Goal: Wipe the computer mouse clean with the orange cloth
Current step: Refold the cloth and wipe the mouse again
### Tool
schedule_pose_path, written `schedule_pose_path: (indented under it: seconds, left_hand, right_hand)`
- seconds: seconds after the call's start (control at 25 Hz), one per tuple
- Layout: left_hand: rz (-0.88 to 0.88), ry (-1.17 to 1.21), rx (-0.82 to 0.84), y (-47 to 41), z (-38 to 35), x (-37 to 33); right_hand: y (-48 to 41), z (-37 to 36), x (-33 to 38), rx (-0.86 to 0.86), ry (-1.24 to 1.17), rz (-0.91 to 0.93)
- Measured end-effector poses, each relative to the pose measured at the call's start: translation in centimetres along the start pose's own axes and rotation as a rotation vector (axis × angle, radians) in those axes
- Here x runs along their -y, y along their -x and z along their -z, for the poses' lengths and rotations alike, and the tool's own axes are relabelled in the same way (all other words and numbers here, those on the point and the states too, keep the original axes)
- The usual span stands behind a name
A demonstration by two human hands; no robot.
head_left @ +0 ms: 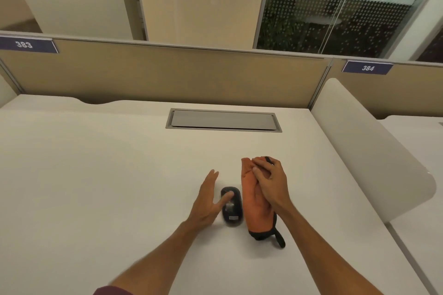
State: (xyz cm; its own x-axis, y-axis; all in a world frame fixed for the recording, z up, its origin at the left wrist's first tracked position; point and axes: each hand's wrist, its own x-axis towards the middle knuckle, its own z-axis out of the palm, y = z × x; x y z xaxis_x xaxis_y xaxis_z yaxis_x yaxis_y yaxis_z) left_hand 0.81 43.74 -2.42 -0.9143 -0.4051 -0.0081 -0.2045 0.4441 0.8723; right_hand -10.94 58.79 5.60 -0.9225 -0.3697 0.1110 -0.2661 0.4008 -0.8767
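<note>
A black computer mouse [231, 207] lies upside down on the white desk [96, 175], its underside label showing. My left hand [208, 199] is spread open beside it on the left, thumb resting on the mouse. The orange cloth [254, 206], with black trim and a black strap at its near end, lies just right of the mouse. My right hand [271, 182] rests on top of the cloth, fingers curled over its far end.
A grey cable-port lid [223, 120] is set into the desk further back. A tan partition [167, 74] bounds the far edge, with number tags 383 and 384. A white rounded divider [374, 146] stands on the right.
</note>
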Motion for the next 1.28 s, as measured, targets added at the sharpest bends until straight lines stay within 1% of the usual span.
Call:
schedule_pose_path:
  seconds: [0.08, 0.16, 0.2, 0.32, 0.4, 0.48, 0.56, 0.64, 0.72, 0.8, 0.88, 0.92, 0.96, 1.04, 1.08, 1.12, 1.2, 1.24, 1.28]
  left_hand:
    - [0.037, 0.181, -0.131, -0.2, 1.1, -2.9]
    - [0.079, 0.408, -0.188, -0.8, 2.3, -6.1]
    - [0.097, 0.481, -0.205, -1.1, 2.9, -7.4]
    - [0.13, 0.547, -0.33, -1.5, 5.0, -9.6]
    - [0.194, 0.641, -0.387, -1.5, 6.7, -10.0]
    - [0.202, 0.689, -0.422, -1.7, 8.4, -10.2]
    - [0.141, 0.658, -0.433, -1.7, 9.7, -10.5]
    - [0.087, 0.63, -0.429, -1.4, 10.8, -10.9]
    - [0.05, 0.599, -0.418, -0.9, 11.3, -11.0]
    - [-0.024, 0.524, -0.433, -0.1, 10.9, -10.8]
    - [-0.084, 0.395, -0.494, 0.9, 10.0, -10.5]
    - [-0.102, 0.355, -0.488, 1.4, 9.4, -10.4]
    - [-0.104, 0.368, -0.442, 1.9, 8.9, -10.5]
    - [-0.075, 0.579, -0.309, 2.4, 8.4, -10.7]
    - [-0.07, 0.699, -0.27, 2.4, 8.6, -10.8]
    - [-0.052, 0.799, -0.267, 2.1, 9.0, -10.8]
    - [0.039, 0.941, -0.334, 1.4, 10.3, -10.6]
    - [0.1, 0.987, -0.365, 1.2, 11.0, -10.3]
    - [0.159, 1.029, -0.366, 1.0, 11.5, -9.8]
  right_hand:
    - [0.0, -0.7, 1.8, -0.011, -0.027, 0.032]
    - [0.1, -1.9, 3.6, 0.016, -0.026, 0.081]
    - [0.3, -2.5, 4.6, 0.042, -0.019, 0.11]
    - [0.6, -3.6, 7.1, 0.074, -0.046, 0.211]
    - [0.4, -3.7, 8.0, 0.1, -0.1, 0.268]
    - [0.2, -3.6, 8.6, 0.169, -0.238, 0.22]
    - [0.2, -3.9, 9.1, 0.232, -0.313, 0.136]
    - [0.2, -4.6, 9.6, 0.242, -0.279, 0.143]
    - [0.4, -5.3, 10.4, 0.201, -0.237, 0.206]
    - [0.5, -5.9, 11.3, 0.133, -0.236, 0.237]
    - [0.8, -6.6, 11.9, 0.067, -0.237, 0.209]
    - [1.0, -6.9, 12.2, 0.038, -0.234, 0.178]
    - [1.4, -7.3, 12.6, 0.023, -0.229, 0.15]
    - [2.1, -8.2, 12.9, 0.046, -0.218, 0.138]
    - [2.5, -8.6, 12.9, 0.095, -0.23, 0.164]
    - [2.9, -8.6, 13.0, 0.172, -0.258, 0.2]
    - [3.2, -8.0, 13.0, 0.338, -0.266, 0.301]
    - [3.1, -7.6, 13.1, 0.363, -0.243, 0.345]
    - [2.9, -7.3, 13.0, 0.334, -0.247, 0.359]
